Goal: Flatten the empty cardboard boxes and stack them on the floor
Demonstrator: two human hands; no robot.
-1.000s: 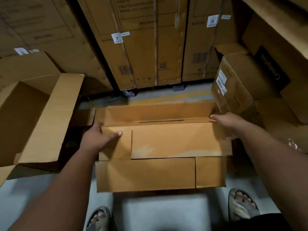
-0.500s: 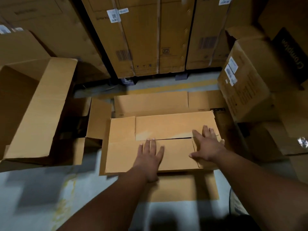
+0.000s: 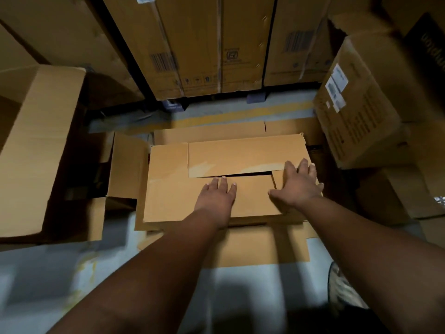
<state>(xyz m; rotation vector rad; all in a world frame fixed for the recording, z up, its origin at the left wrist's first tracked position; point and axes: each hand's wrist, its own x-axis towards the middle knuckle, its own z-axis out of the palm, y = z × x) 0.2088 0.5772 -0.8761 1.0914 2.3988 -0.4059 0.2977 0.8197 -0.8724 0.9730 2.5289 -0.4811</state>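
Cardboard, plain brown, is lying collapsed on the grey floor point(image 3: 48, 285): the flattened box point(image 3: 192, 201) is resting on other flat sheets point(image 3: 260, 247). The left hand point(image 3: 216, 201) is pressing palm-down on its near panel, fingers straight. The right hand point(image 3: 297, 184) is pressing beside it with fingers spread, seemingly across the flap seam. An open carton point(image 3: 41, 150) is standing to the left, and tall stacked cartons point(image 3: 204, 44) are rising behind.

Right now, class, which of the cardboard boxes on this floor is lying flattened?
The flattened box in the middle, pressed under the left hand and right hand. The open box at left and the labelled box at right keep their shape.
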